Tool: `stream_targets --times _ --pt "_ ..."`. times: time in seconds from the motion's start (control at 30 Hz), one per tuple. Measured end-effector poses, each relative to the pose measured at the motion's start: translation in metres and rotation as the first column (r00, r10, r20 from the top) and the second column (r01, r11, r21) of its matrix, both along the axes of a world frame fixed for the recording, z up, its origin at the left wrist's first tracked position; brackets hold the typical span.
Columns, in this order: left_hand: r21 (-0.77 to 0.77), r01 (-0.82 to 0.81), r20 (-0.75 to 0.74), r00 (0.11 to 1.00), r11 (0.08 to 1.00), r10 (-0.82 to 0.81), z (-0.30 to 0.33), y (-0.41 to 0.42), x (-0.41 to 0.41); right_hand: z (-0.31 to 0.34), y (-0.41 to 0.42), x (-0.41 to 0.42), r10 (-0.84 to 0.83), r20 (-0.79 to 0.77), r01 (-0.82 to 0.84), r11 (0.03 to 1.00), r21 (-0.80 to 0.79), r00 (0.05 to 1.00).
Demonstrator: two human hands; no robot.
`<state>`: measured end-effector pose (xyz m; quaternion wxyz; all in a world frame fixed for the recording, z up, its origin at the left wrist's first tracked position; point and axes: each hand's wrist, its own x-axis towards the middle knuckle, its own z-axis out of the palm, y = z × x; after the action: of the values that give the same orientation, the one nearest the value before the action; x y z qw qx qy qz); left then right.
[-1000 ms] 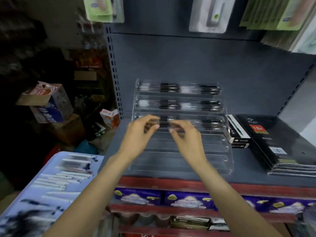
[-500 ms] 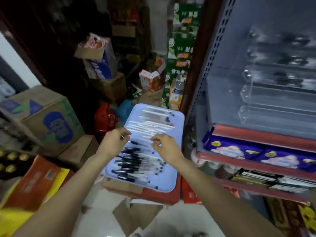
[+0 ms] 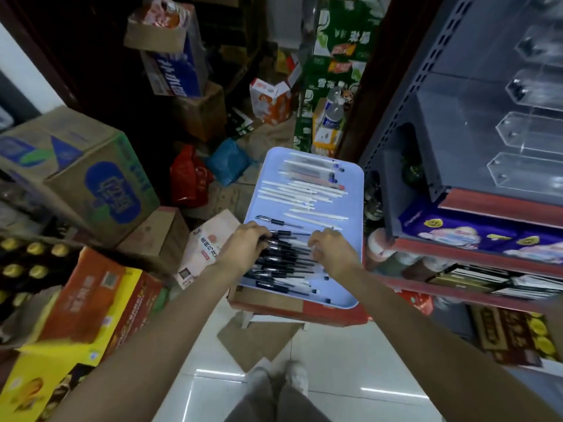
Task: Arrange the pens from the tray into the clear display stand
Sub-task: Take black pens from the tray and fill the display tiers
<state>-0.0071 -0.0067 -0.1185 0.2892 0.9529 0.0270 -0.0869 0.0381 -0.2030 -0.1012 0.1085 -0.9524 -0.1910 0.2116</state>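
Cardboard boxes (image 3: 91, 178) crowd the left; the clear display stand (image 3: 530, 132) sits far right on the grey shelf (image 3: 405, 166). The blue tray (image 3: 353, 239) of pens (image 3: 286, 263) rests on a red carton (image 3: 332, 313) above the tiled floor (image 3: 335, 376). Since half a second ago, both hands have sunk nearer into the black pens: left hand (image 3: 243, 248) and right hand (image 3: 332, 251) curl fingers onto them, though whether either actually grips one I cannot tell

Both forearms are bare behind the left hand (image 3: 243, 246) and right hand (image 3: 332, 251), with grey trousers (image 3: 274, 400) and pale shoes (image 3: 292, 376) below.
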Motion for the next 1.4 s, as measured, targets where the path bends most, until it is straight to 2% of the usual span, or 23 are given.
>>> stream_targets --times 0.13,0.27,0.47,0.6,0.7,0.8,0.87,0.9,0.97,1.03,1.1,1.3,1.4 --pt "-0.047 0.014 -0.03 0.999 0.999 -0.015 -0.003 0.006 0.007 -0.002 0.001 -0.002 0.044 0.04 -0.042 0.997 -0.063 0.998" --pt "-0.052 -0.024 0.02 0.999 0.998 0.025 -0.011 0.006 0.004 -0.002 0.0 -0.004 0.106 0.048 -0.099 0.988 -0.116 0.993" --pt "-0.005 0.083 -0.03 0.996 0.996 -0.084 -0.015 0.01 0.008 -0.007 -0.003 -0.004 0.109 0.06 -0.102 0.989 -0.104 0.992" --pt "-0.044 0.047 0.0 0.999 0.998 -0.047 -0.017 0.012 0.011 -0.007 -0.004 0.0 0.11 0.053 -0.104 0.988 -0.113 0.992" --pt "-0.119 0.024 0.019 1.0 0.993 -0.022 -0.009 0.013 0.013 -0.002 -0.004 0.001 0.116 0.076 -0.108 0.99 -0.092 0.99" --pt "-0.236 0.011 0.038 0.999 0.972 -0.002 0.009 0.014 0.015 0.009 -0.006 0.004 0.054 0.036 -0.054 0.999 -0.003 0.998" --pt "-0.412 -0.045 0.007 0.999 0.91 0.052 0.023 0.012 0.017 0.018 -0.011 0.006 -0.03 -0.012 0.031 0.994 0.104 0.999" --pt "-0.53 -0.095 -0.015 0.995 0.843 0.102 0.029 0.009 0.019 0.023 -0.014 0.008 -0.072 -0.036 0.077 0.982 0.172 0.997" --pt "-0.734 -0.203 -0.078 0.973 0.648 0.216 0.042 -0.004 0.025 0.035 -0.021 0.011 -0.151 -0.082 0.169 0.933 0.319 0.985" --pt "-0.847 -0.263 -0.153 0.953 0.461 0.261 0.057 -0.022 0.034 0.05 -0.03 0.013 -0.221 -0.129 0.255 0.857 0.448 0.967" --pt "-0.893 -0.257 -0.175 0.955 0.37 0.239 0.073 -0.045 0.045 0.064 -0.042 0.016 -0.265 -0.183 0.322 0.762 0.561 0.947" --pt "-0.898 -0.166 -0.095 0.977 0.408 0.189 0.121 -0.125 0.081 0.103 -0.099 0.032 -0.285 -0.254 0.375 0.553 0.744 0.924" --pt "-0.891 -0.055 0.003 0.992 0.451 0.126 0.149 -0.179 0.098 0.125 -0.143 0.044 -0.292 -0.287 0.399 0.469 0.788 0.912"
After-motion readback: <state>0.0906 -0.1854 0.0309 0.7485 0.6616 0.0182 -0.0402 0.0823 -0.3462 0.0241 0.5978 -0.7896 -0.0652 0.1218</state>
